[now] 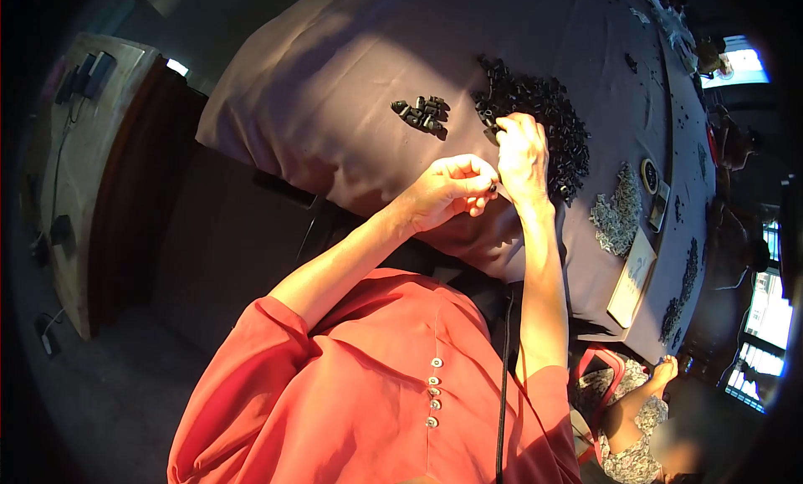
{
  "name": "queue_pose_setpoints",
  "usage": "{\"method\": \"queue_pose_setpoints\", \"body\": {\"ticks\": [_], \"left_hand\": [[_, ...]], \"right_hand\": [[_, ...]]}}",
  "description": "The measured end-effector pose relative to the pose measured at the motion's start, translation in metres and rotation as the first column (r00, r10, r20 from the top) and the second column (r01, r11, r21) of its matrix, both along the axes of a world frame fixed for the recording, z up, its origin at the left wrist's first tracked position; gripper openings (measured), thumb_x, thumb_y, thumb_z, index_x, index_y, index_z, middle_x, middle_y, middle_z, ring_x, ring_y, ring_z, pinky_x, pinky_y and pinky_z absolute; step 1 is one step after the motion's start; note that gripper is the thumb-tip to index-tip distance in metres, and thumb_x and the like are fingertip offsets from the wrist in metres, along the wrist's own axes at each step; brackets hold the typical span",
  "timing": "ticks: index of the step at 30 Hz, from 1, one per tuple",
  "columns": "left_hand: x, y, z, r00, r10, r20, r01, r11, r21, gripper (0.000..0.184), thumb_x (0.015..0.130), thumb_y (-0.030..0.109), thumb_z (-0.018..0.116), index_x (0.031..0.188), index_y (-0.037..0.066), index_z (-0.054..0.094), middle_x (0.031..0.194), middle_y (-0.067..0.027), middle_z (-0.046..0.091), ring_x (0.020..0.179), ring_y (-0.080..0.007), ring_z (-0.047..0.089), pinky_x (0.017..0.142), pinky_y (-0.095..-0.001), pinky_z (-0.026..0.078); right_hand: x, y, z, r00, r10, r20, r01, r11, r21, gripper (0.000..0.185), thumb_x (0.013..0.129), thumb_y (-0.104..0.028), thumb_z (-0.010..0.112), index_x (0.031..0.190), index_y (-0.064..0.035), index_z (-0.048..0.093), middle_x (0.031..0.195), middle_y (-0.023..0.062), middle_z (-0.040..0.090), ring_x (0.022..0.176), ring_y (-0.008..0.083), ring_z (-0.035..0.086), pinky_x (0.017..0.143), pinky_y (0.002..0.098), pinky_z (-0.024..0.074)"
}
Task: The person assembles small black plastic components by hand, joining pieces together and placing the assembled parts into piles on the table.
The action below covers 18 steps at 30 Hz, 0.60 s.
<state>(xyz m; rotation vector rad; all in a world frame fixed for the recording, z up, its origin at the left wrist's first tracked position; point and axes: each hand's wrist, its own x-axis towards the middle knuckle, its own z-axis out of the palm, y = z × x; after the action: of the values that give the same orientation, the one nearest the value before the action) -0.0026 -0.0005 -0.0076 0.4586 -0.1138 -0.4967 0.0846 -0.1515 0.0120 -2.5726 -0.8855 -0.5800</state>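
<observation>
My left hand [452, 189] is raised over the near edge of the cloth-covered table, thumb and fingers pinched on a small black part [493, 188]. Just right of it, my right hand [524, 156] is closed, its curled fingertips at the left edge of a big pile of small black parts [556, 107]. Whatever those fingers hold, if anything, is hidden. To the left of the pile lies a smaller group of black cylindrical parts [422, 114], some with shiny ends.
Right of the pile are a heap of small silvery pieces [617, 212], a roll of tape [649, 175] and a pale flat box [631, 279]. Another person's arm [640, 404] reaches the table corner at lower right. A wooden table [92, 183] stands at left.
</observation>
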Motion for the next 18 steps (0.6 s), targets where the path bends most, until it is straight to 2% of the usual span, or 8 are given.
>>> {"method": "queue_pose_setpoints", "body": {"ticks": [6, 9, 18], "left_hand": [[-0.001, 0.000, 0.001, 1.000, -0.001, 0.003, 0.001, 1.000, 0.005, 0.010, 0.085, 0.011, 0.058, 0.092, 0.004, 0.056, 0.085, -0.0075, 0.056, 0.069, -0.0109, 0.053, 0.062, -0.0251, 0.043], [-0.001, 0.000, 0.000, 1.000, 0.005, 0.023, -0.006, 1.000, 0.005, 0.010, 0.085, 0.011, 0.058, 0.092, 0.004, 0.056, 0.085, -0.0075, 0.056, 0.069, -0.0108, 0.053, 0.062, -0.0251, 0.043], [-0.001, 0.000, 0.003, 1.000, -0.005, 0.008, 0.005, 0.999, 0.042, 0.009, 0.086, 0.012, 0.057, 0.091, 0.004, 0.057, 0.085, -0.0072, 0.056, 0.068, -0.0097, 0.052, 0.062, -0.0244, 0.043]], "right_hand": [[-0.017, -0.014, 0.013, 0.993, -0.013, -0.116, 0.016, 0.999, 0.027, 0.018, 0.074, -0.005, 0.058, 0.092, -0.0023, 0.060, 0.089, 0.0125, 0.057, 0.083, 0.0288, 0.053, 0.077, 0.0378, 0.0429], [-0.022, -0.021, 0.017, 0.983, -0.096, -0.154, 0.097, 0.995, 0.002, 0.018, 0.075, -0.006, 0.058, 0.092, -0.0023, 0.061, 0.089, 0.0130, 0.058, 0.083, 0.0293, 0.053, 0.078, 0.0379, 0.0427], [-0.025, -0.030, 0.026, 0.986, -0.110, -0.124, 0.115, 0.993, 0.032, 0.017, 0.076, -0.008, 0.061, 0.092, -0.0043, 0.062, 0.087, 0.0101, 0.060, 0.084, 0.0271, 0.056, 0.077, 0.0352, 0.0449]]}}
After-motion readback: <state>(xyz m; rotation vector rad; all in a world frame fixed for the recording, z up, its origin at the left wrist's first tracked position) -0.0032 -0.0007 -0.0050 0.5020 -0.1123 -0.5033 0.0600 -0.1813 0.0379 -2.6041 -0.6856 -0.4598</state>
